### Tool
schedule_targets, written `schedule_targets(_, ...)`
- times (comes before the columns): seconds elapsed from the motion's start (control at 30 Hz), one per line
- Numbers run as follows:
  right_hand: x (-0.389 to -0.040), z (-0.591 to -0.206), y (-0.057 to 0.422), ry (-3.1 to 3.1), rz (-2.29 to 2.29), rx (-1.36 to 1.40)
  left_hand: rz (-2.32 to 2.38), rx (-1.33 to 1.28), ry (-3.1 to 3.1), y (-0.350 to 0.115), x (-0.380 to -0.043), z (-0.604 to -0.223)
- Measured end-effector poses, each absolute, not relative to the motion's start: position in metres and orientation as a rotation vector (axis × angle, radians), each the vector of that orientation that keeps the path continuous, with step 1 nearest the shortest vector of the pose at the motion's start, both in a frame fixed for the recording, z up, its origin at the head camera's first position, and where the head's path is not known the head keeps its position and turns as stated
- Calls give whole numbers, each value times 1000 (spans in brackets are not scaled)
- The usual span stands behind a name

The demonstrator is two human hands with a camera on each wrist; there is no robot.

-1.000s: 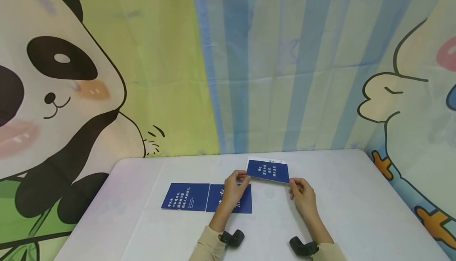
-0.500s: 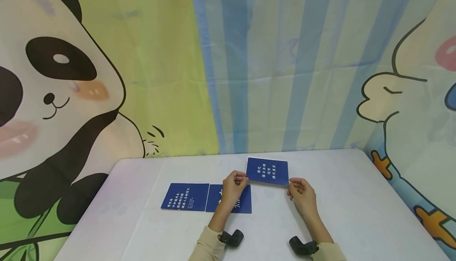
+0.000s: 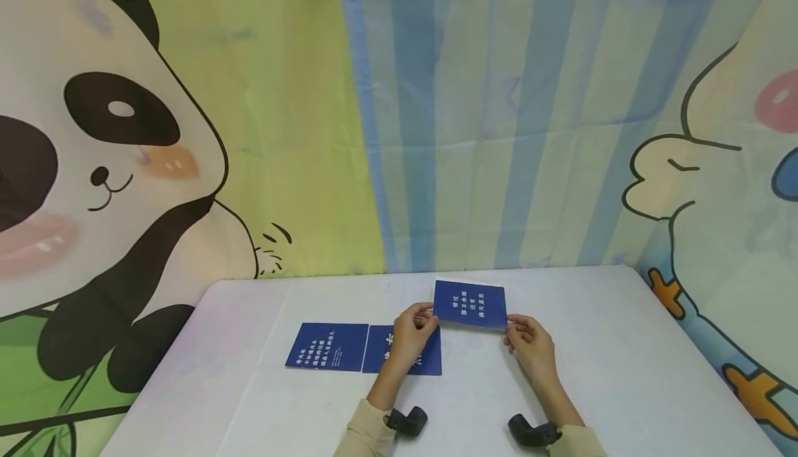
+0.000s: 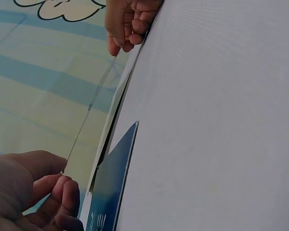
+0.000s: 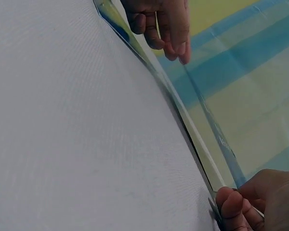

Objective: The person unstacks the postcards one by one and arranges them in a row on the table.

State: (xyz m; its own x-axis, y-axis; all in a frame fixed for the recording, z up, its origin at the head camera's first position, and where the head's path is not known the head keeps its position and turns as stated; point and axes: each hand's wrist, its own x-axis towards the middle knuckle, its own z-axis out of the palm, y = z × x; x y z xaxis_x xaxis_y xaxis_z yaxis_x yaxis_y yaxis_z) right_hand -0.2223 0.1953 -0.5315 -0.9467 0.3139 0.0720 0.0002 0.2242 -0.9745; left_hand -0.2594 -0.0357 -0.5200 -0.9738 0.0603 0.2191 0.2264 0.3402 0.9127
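Observation:
A dark blue card [image 3: 470, 305] with lines of white writing is held up at the back of the table, its printed face toward the head camera. My left hand [image 3: 408, 336] pinches its left corner between thumb and fingers. At the lower right corner, my right hand [image 3: 533, 350] pinches it too. Both wrist views show this card almost edge-on, a thin strip between the hands. Two more blue cards lie side by side: a left card [image 3: 327, 346] with small white writing, and a right card [image 3: 376, 347] with large white characters, partly covered by my left hand and forearm.
The white table [image 3: 623, 367] has its back edge against a hanging cloth [image 3: 474, 131] with blue stripes. Cartoon figures are printed on the backdrop, including a panda [image 3: 193, 235] at left. Small black devices are strapped to the left wrist [image 3: 408, 421] and right wrist [image 3: 533, 431].
One second ago a white printed strip showed behind the held card's top edge; now it is out of sight. The card's face tilts more toward the head camera. Both hands keep their grip.

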Motion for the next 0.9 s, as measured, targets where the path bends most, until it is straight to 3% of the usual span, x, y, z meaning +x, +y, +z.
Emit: schedule_targets(0.9,-199,-533,199,-2316,1596,-227,-1633,-319,-2552,-39,-238,-513)
